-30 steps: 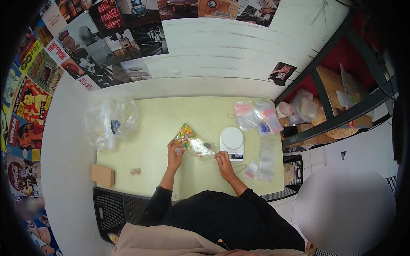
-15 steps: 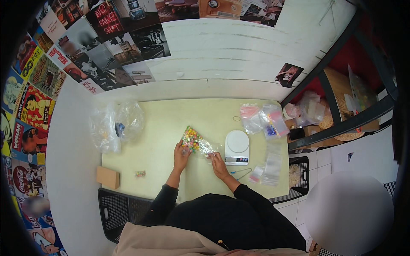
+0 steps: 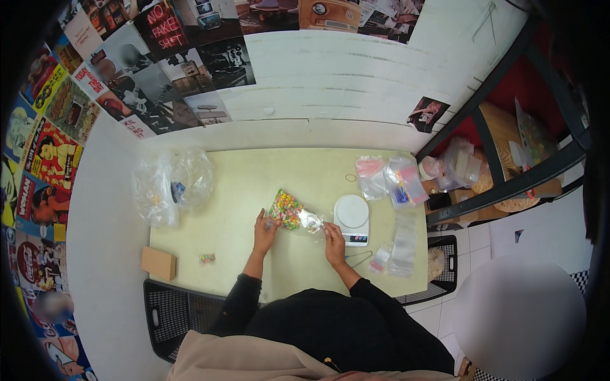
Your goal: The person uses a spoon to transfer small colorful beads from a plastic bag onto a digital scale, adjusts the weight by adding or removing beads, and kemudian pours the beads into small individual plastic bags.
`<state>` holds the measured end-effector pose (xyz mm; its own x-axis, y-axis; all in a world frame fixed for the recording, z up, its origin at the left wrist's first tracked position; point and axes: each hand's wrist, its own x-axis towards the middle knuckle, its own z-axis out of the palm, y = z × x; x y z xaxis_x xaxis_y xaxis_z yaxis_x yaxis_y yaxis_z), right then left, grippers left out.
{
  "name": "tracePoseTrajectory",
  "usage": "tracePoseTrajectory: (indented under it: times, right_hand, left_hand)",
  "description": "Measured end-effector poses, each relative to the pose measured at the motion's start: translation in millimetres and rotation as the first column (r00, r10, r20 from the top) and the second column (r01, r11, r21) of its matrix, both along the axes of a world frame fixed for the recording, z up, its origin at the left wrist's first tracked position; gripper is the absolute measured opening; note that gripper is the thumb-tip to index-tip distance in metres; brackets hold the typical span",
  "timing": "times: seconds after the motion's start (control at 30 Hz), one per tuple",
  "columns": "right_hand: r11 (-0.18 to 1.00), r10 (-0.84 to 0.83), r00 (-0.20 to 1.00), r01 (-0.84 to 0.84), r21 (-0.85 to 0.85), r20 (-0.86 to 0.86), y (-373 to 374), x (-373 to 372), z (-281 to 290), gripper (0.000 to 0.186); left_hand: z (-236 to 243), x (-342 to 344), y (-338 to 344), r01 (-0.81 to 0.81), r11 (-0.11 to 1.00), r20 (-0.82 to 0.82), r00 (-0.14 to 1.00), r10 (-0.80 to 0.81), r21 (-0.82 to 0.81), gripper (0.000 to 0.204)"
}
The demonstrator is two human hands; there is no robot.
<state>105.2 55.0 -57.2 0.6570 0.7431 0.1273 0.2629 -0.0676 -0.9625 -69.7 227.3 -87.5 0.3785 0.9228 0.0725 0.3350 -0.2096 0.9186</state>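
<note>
A clear plastic bag (image 3: 287,208) with small green, yellow, red and orange pieces, perhaps sweets, lies in the middle of the table. My left hand (image 3: 264,232) is at its lower left edge, thumb and fingers around the clear corner. The pieces are gathered in the bag's left part, and its slack end stretches right to my right hand (image 3: 334,244), which pinches it. Just beyond that hand stands a white kitchen scale (image 3: 351,219) with a round platform. A small packet of similar coloured pieces (image 3: 207,259) rests on the table to the left.
Large clear bags (image 3: 173,187) sit at the back left, above a brown box (image 3: 158,263). On the right are packs of plastic bags (image 3: 406,181), clear sleeves (image 3: 403,247), tweezers (image 3: 362,258) and a rubber band (image 3: 350,178). Black crates (image 3: 181,314) flank the table; a shelf (image 3: 489,190) stands right.
My right hand has moved slightly right and down, drawing the bag's slack end out. My left hand has shifted a little to the left, still at the bag's edge.
</note>
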Motion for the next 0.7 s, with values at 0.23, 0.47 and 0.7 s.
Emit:
tracePoseTrajectory:
  times: [0.23,0.47,0.7]
  right_hand:
    - [0.999,0.036,0.998,-0.038,-0.029,-0.058,8.2,9.2,-34.0,0.027]
    - [0.999,0.027,0.982,-0.031,-0.02,-0.189,2.4,14.5,-28.9,0.027]
    - [0.996,-0.003,0.985,0.019,-0.091,0.171,-6.7,14.0,-9.0,0.026]
  left_hand:
    - [7.9,11.4,17.4,-0.02,0.925,0.127,0.989,0.073,-0.38,0.022]
    - [24.6,6.5,18.4,0.063,0.991,0.032,0.998,-0.059,-0.121,0.02]
    - [0.3,-11.2,10.6,0.02,0.985,-0.072,0.997,-0.008,0.173,0.025]
